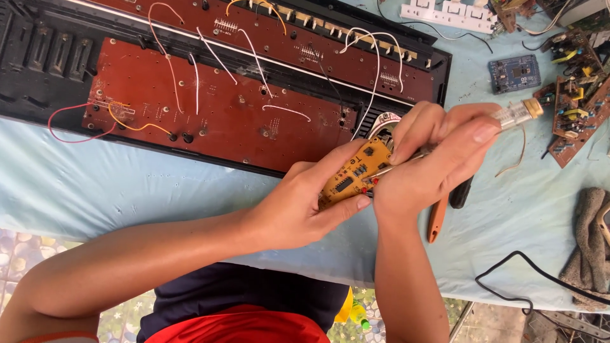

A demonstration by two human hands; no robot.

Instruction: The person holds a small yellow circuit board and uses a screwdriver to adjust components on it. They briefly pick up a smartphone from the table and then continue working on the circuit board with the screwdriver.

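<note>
Left hand (298, 206) is pinching a small yellow circuit board (356, 171) by its edges; right hand (432, 159) is clamping a clear-handled screwdriver (516, 114), tip on the board. Both are hovering over a pale blue tablecloth (127, 184), beside an opened keyboard's brown circuit boards (222, 114). The yellow board is showing black chips, facing up.

Small circuit board (353, 173) yellow; big boards (216, 114) reddish-brown; cloth (95, 184) pale blue.

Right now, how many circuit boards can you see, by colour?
Red-brown boards in the black case: 2
Yellow board, in left hand: 1
Blue board: 1
Brown boards, far right: 2 at least; pile unclear
Total: 6 at least
</note>
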